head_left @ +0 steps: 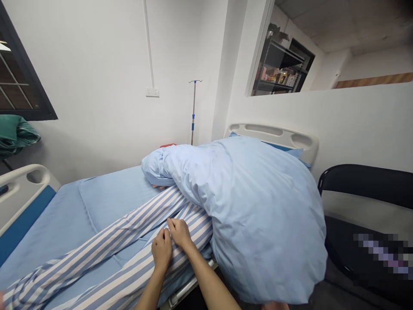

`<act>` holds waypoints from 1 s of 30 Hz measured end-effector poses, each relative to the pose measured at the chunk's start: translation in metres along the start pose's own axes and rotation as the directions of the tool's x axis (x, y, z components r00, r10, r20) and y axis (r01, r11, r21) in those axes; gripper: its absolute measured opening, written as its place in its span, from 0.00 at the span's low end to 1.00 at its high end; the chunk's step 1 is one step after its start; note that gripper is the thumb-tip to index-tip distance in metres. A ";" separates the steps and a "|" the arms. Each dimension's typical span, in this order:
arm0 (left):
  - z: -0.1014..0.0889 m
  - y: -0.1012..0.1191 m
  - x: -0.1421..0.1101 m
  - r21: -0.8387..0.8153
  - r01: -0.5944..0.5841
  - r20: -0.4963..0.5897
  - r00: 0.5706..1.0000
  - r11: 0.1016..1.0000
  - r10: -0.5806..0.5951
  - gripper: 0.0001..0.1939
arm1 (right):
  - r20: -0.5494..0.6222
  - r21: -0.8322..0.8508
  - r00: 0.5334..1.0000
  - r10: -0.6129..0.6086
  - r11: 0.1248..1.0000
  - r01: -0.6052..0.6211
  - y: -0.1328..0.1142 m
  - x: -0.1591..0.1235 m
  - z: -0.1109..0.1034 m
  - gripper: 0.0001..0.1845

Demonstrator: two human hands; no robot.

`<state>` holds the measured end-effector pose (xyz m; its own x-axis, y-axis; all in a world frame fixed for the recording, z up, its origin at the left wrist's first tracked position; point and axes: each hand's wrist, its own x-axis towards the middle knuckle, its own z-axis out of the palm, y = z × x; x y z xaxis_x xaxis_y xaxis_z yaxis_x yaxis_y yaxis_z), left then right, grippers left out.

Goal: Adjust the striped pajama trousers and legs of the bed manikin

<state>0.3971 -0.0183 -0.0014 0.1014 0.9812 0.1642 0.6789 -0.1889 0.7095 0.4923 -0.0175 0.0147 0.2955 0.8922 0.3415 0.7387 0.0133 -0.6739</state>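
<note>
Clock directions run from the middle of the view.

Left hand [161, 249], at 7 o'clock: fingers curled into a closed fist, resting on the striped trousers [196, 224]. Right hand [179, 233], just beside it toward the middle: fingers likewise folded in, on the same cloth. Whether either pinches the fabric, cannot tell.

Striped trousers: blue and white, worn by a person lying on the bed [112, 193]; legs run from the middle toward 8 o'clock, cloth creased. Bed sheet light blue, wrinkled.

Quilt [258, 206]: light blue, puffed and rumpled, over the person's upper body, spilling past the bed's near edge toward 5 o'clock.

Chair [371, 185]: black, 4 o'clock. Headboard [306, 144]: cream, 2 o'clock. Drip stand [194, 101]: slim, upright, between 11 and 12.
</note>
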 end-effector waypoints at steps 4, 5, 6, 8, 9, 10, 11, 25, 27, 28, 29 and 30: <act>-0.001 0.003 -0.002 0.031 0.009 0.030 1.000 0.999 -0.010 0.16 | -0.048 -0.018 0.998 0.041 0.999 -0.042 0.005 -0.004 0.007 0.27; -0.001 0.003 -0.003 0.049 0.018 0.042 0.999 0.999 -0.020 0.17 | -0.046 -0.004 0.998 0.043 0.999 -0.044 0.005 -0.004 0.008 0.27; -0.001 0.003 -0.003 0.075 0.029 0.057 0.998 0.997 -0.034 0.17 | -0.045 0.017 0.998 0.044 0.999 -0.043 0.005 -0.003 0.007 0.27; -0.001 0.005 0.001 0.108 0.041 0.107 0.993 0.993 -0.053 0.16 | -0.052 0.078 0.997 0.053 0.996 -0.049 0.005 -0.002 0.006 0.27; -0.001 0.006 0.004 0.096 0.034 0.139 0.989 0.995 -0.047 0.16 | -0.062 0.119 0.996 0.062 0.991 -0.055 0.006 -0.001 0.005 0.27; -0.001 0.009 0.008 0.068 0.020 0.169 0.985 0.997 -0.031 0.16 | -0.075 0.165 0.994 0.075 0.984 -0.061 0.007 0.001 0.004 0.27; -0.002 0.013 0.013 0.033 0.000 0.193 0.981 0.999 -0.007 0.17 | -0.088 0.219 0.992 0.088 0.973 -0.067 0.009 0.002 0.004 0.27; 0.032 0.032 0.018 -0.350 0.059 -0.044 0.996 0.935 -0.080 0.16 | -0.102 0.500 0.986 0.134 0.864 -0.065 0.018 0.007 0.000 0.24; 0.034 0.029 0.017 -0.340 0.029 -0.035 0.998 0.940 -0.044 0.16 | -0.097 0.501 0.986 0.135 0.863 -0.068 0.017 0.006 0.000 0.23; 0.033 0.028 0.017 -0.333 0.021 -0.032 0.999 0.943 -0.033 0.16 | -0.097 0.499 0.986 0.136 0.864 -0.070 0.017 0.006 0.000 0.23; 0.032 0.028 0.017 -0.324 0.016 -0.029 0.999 0.946 -0.027 0.16 | -0.099 0.495 0.986 0.136 0.866 -0.070 0.017 0.005 0.000 0.23; 0.031 0.028 0.018 -0.315 0.012 -0.029 0.999 0.949 -0.023 0.16 | -0.104 0.489 0.985 0.135 0.870 -0.068 0.018 0.005 0.001 0.23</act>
<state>0.4409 -0.0050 0.0003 0.0650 0.9837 0.1679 0.4166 -0.1796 0.8912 0.5061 -0.0120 0.0039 0.4539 0.8342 0.3133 0.3263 0.1716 -0.9295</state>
